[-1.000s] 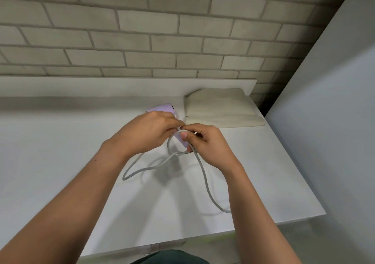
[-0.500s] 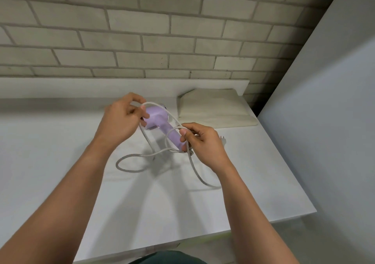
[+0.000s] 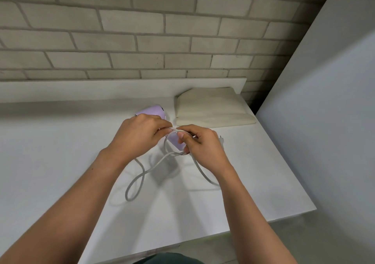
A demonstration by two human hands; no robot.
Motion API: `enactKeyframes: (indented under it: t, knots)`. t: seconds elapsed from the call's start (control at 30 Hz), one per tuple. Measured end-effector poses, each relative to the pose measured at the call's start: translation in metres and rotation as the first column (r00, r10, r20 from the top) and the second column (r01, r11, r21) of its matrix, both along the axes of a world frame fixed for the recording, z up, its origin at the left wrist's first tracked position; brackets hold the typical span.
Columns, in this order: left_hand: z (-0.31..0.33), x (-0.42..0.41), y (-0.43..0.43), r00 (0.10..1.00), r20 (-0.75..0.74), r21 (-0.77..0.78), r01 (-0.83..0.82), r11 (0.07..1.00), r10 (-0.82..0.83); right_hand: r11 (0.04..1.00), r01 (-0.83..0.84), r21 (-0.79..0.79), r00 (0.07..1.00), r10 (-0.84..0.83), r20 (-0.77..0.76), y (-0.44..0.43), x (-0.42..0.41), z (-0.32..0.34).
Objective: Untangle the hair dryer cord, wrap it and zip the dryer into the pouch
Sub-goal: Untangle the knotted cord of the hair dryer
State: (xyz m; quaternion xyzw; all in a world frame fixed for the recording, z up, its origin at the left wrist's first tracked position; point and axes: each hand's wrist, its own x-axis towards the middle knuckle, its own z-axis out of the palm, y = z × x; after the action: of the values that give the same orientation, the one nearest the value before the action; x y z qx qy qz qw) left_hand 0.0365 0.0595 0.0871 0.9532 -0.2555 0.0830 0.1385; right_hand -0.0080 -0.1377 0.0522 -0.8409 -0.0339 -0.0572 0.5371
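Note:
A lilac hair dryer point(image 3: 151, 111) is held a little above the white table, its head pointing away and mostly hidden behind my left hand point(image 3: 140, 135). My right hand point(image 3: 199, 145) grips the dryer's handle and a turn of the grey cord point(image 3: 156, 165). My left hand pinches the cord where it loops over the handle, fingertips meeting the right hand's. A long loop of cord lies on the table below, and another strand runs under my right wrist. The plug point(image 3: 221, 140) peeks out behind my right hand. The beige pouch point(image 3: 211, 109) lies flat behind the hands.
The white table point(image 3: 60, 152) ends at a raised back ledge point(image 3: 101, 90) under a brick wall. Its right edge meets a grey panel point(image 3: 324, 121). The near edge point(image 3: 203, 239) runs diagonally below my forearms.
My left hand has come back from the dryer's head to the handle, carrying the cord into a loop beside my right hand. The slack loop on the table has narrowed.

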Motion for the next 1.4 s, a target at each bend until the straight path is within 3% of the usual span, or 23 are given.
enactKeyframes:
  t: [0.13,0.2,0.27,0.47,0.57,0.73,0.87,1.07,1.3,1.4]
  knots:
    - [0.0,0.0,0.0,0.989,0.061,-0.311,-0.112,0.944,0.138,0.985,0.073,0.158,0.995,-0.061,-0.082,0.0,0.002,-0.008]
    - [0.002,0.006,0.008,0.98,-0.039,-0.46,-0.191,0.867,0.196,0.988,0.062,0.142,0.997,-0.053,-0.065,0.001,0.003,-0.011]
    - [0.001,0.015,0.022,0.965,-0.13,-0.486,-0.261,0.834,0.226,0.991,0.044,0.125,0.998,-0.039,-0.039,0.001,0.004,-0.009]
    - [-0.008,0.026,0.053,0.879,-0.254,-0.066,-0.431,0.9,0.403,0.997,-0.083,-0.004,0.996,0.083,-0.018,0.004,0.012,-0.005]
    - [-0.012,0.026,0.052,0.885,-0.31,0.14,-0.318,0.938,0.347,0.994,-0.111,-0.023,0.993,0.11,-0.039,0.008,0.014,-0.004]
    - [-0.013,0.016,0.031,0.99,-0.128,-0.095,0.043,0.995,-0.055,0.992,-0.123,-0.04,0.992,0.123,-0.021,0.012,0.02,-0.004]
    - [-0.016,0.019,0.019,0.962,-0.144,-0.045,0.228,0.973,-0.232,0.994,-0.105,0.003,0.994,0.105,0.031,0.013,0.021,0.0]
    - [-0.009,0.01,0.011,0.941,-0.188,-0.298,0.219,0.929,-0.282,0.979,-0.061,0.193,0.998,0.055,0.037,0.006,0.016,0.009]
    - [-0.012,0.007,0.0,0.993,-0.087,-0.422,0.033,0.906,-0.076,0.96,-0.039,0.278,0.999,0.041,-0.002,0.006,0.015,0.003]
    - [-0.008,0.009,0.002,0.982,-0.185,-0.636,-0.139,0.759,0.025,0.965,-0.044,0.258,0.999,0.051,-0.019,0.001,0.014,0.001]
